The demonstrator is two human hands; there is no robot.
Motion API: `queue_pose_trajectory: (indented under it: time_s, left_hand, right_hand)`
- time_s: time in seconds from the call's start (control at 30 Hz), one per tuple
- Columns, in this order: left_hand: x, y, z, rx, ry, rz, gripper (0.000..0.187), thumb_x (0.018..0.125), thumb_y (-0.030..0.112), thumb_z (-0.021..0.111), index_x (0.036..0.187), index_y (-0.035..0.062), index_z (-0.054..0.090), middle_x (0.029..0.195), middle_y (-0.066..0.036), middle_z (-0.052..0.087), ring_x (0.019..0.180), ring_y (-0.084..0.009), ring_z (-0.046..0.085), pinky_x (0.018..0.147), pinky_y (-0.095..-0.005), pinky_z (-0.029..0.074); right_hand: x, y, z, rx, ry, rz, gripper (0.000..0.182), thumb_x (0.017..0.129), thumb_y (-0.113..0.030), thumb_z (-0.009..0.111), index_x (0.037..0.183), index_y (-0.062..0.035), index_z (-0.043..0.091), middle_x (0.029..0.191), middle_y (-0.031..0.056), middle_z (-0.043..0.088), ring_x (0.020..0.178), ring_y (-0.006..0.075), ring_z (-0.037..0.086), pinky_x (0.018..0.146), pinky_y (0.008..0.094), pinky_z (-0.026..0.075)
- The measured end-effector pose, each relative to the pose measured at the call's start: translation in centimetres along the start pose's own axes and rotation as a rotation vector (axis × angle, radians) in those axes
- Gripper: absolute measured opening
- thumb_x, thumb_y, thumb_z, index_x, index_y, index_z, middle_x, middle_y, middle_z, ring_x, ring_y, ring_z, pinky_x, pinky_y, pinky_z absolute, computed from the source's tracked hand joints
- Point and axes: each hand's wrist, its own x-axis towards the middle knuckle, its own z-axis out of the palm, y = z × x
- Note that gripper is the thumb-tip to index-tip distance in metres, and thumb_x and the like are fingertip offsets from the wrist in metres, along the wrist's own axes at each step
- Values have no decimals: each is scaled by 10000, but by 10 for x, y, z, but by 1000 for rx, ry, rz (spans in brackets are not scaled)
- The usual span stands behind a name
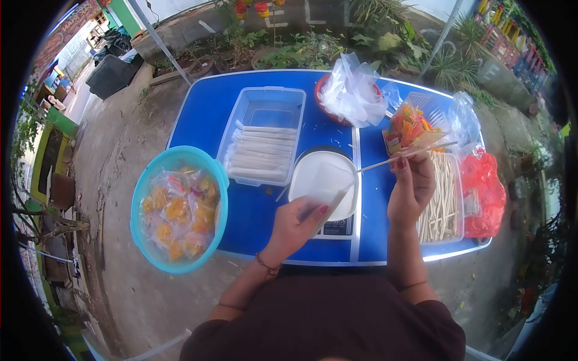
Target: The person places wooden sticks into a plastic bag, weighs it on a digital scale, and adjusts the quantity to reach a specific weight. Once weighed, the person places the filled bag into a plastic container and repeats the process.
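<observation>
- Skewer (404,157) is held over the blue table (198,114), its long axis running from the white bowl (322,180) on the scale up and right toward the snack packet (408,127).
- Right hand (411,191) is closed, fingertips pinching the skewer near its right end.
- Left hand (299,222) (nearer the bowl) is curled, pinching a thin clear wrapper (335,201) at the bowl's rim.

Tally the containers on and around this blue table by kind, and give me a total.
Clear plastic tubs: 2, tub of white sticks and tub of wooden skewers
Teal basin: 1
Red bowl: 1
White bowl on the scale: 1
Total: 5
</observation>
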Motion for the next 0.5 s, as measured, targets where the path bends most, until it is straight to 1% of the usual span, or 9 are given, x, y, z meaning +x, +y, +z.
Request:
queue_pose_trajectory:
  time_s: [0.03, 0.07, 0.13, 0.17, 0.27, 0.3, 0.4, 0.43, 0.5]
  left_hand:
    - [-2, -1, 0, -21, -8, -13, 184, 957, 135, 634, 1014, -35, 676, 887, -74, 724, 787, -73, 636, 695, -217, 494]
    - [-3, -1, 0, -41, -17, -25, 185, 955, 137, 637, 1016, -32, 679, 885, -72, 724, 780, -70, 633, 684, -218, 492]
    - [-3, 2, 0, 0, -13, 22, 187, 953, 143, 642, 1017, -27, 683, 886, -70, 725, 774, -68, 632, 675, -219, 491]
    - [-6, 4, 0, 19, -11, 35, 187, 951, 146, 645, 1018, -24, 685, 886, -69, 725, 771, -67, 631, 670, -220, 490]
    - [-8, 12, -1, 18, -17, 7, 202, 950, 158, 650, 1031, -23, 688, 875, -62, 722, 764, -64, 625, 665, -216, 484]
    - [-9, 13, -1, 49, -25, 10, 206, 951, 161, 649, 1035, -22, 688, 863, -58, 718, 755, -63, 620, 658, -216, 482]
    - [-11, 14, -2, 108, -57, 11, 214, 954, 169, 647, 1046, -20, 690, 832, -45, 706, 728, -58, 608, 638, -216, 477]
    - [-11, 14, -3, 105, -70, 0, 216, 954, 171, 647, 1048, -18, 690, 824, -42, 701, 719, -57, 604, 630, -217, 475]
    - [-12, 16, -1, 91, -80, -10, 216, 956, 173, 645, 1048, -17, 692, 813, -36, 694, 705, -56, 598, 617, -217, 472]
  right_hand:
    - [-2, -6, 5, 2, -24, 62, 71, 938, 7, 584, 1000, 38, 573, 955, 70, 625, 856, 84, 543, 774, 212, 424]
    - [-5, -4, 4, -51, -61, 99, 62, 931, 0, 595, 982, 34, 581, 943, 63, 628, 846, 82, 535, 765, 218, 418]
    - [-9, 7, 1, -159, -133, 164, 50, 918, -14, 617, 944, 24, 598, 918, 49, 634, 827, 77, 518, 747, 228, 406]
    - [-10, 9, 3, -168, -152, 184, 51, 895, -29, 646, 901, 12, 618, 885, 33, 639, 782, 73, 497, 725, 237, 386]
    - [-13, 12, -5, -175, -347, 220, 60, 887, -36, 656, 892, 11, 619, 891, 35, 641, 746, 73, 489, 715, 241, 379]
    - [-12, 10, -6, -208, -383, 209, 105, 891, -23, 654, 975, 36, 630, 871, 41, 641, 772, 81, 544, 744, 242, 415]
    - [-13, 2, 9, -29, -153, 308, 217, 897, -5, 647, 1101, 65, 618, 840, 52, 641, 849, 99, 605, 779, 244, 457]
    - [-13, 2, 5, -55, -162, 285, 349, 899, 8, 649, 1231, 72, 563, 818, 66, 642, 872, 126, 644, 810, 247, 486]
    - [-11, -5, 12, -53, -152, 231, 381, 894, 7, 659, 1254, 63, 547, 815, 71, 642, 834, 126, 646, 809, 244, 487]
